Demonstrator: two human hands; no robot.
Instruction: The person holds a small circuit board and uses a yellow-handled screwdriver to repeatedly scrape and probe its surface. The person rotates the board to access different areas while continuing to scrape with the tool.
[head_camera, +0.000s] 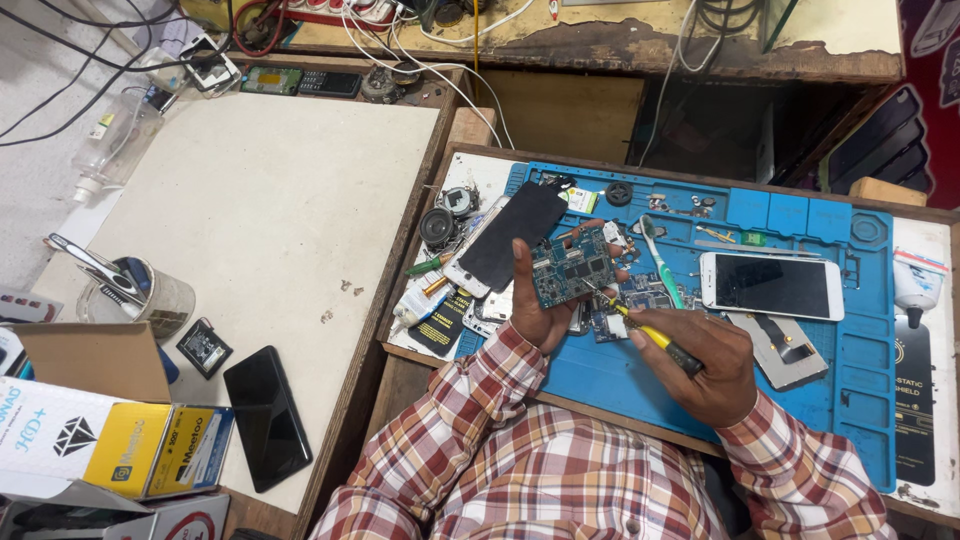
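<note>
Head view: left hand (535, 305) grips a small blue circuit board (572, 268) upright above the blue silicone mat (800, 215); right hand (705, 365) closes around a yellow-handled screwdriver (655, 338), tip at the board's edge. Screw work seems underway, demanding steady seating.

Both forearms, in plaid sleeves, reach forward. The left hand (538, 305) is raised, palm up, fingers curled in a grip. Just beside it, the right hand (700, 362) pinches, knuckles up.
</note>
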